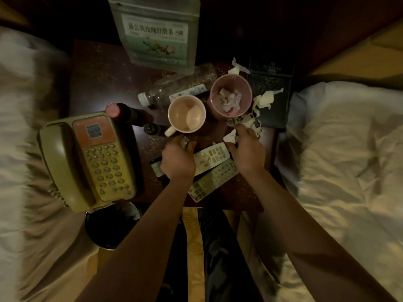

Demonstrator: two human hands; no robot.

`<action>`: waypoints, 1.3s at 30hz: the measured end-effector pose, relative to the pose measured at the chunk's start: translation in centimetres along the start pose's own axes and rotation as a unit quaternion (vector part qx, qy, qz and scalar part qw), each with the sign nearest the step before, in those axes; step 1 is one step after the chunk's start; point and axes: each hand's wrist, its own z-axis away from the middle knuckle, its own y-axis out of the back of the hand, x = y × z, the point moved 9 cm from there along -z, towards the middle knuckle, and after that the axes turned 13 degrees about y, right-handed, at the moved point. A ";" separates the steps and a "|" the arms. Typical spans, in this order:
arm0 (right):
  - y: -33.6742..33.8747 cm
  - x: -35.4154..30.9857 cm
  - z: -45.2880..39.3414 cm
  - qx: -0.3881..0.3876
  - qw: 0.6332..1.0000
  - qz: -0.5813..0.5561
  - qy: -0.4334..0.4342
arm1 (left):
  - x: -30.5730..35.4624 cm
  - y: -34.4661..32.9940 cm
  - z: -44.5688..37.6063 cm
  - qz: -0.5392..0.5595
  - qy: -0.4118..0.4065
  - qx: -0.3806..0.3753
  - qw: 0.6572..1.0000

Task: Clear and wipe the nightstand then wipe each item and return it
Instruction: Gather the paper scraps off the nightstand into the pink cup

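Between two beds, the dark worktop [104,68] is crowded and nothing looks cleared yet. The left hand [177,159] curls its fingers round a small paper scrap, and the right hand [246,149] pinches more torn paper [232,136] at the front, just above two remotes [212,168]. Both hands work close to the mug [186,114] and the pink cup [230,95] stuffed with scraps; a careless wrist could tip either and scatter litter again. Behind them the empty bottle [176,88] lies on its side and could roll if nudged. Loose scraps near the right edge may slide onto the bed. The phone [87,160] overhangs the front corner above the bin [111,225].
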 end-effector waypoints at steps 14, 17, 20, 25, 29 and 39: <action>-0.8 1.2 0.8 0.034 0.987 -0.156 -0.020 | -0.2 -0.8 -0.8 -0.036 0.050 -0.005 0.998; 0.9 2.8 1.8 0.125 0.968 -0.207 -0.065 | -0.3 -0.9 -0.3 -0.039 0.041 -0.013 0.998; 1.4 5.4 2.8 0.161 0.932 -0.290 -0.144 | -0.8 -0.8 0.5 -0.033 0.045 -0.013 0.998; 0.8 6.7 3.7 0.108 0.912 -0.343 -0.197 | -0.7 -0.8 1.9 -0.024 0.017 -0.019 0.999; 2.5 6.4 3.8 0.137 0.927 -0.289 -0.195 | 1.3 -1.5 2.9 0.040 -0.077 -0.050 0.995; 1.1 1.9 -1.1 0.080 0.997 -0.007 -0.003 | 4.4 -3.5 2.5 0.044 -0.063 -0.076 0.994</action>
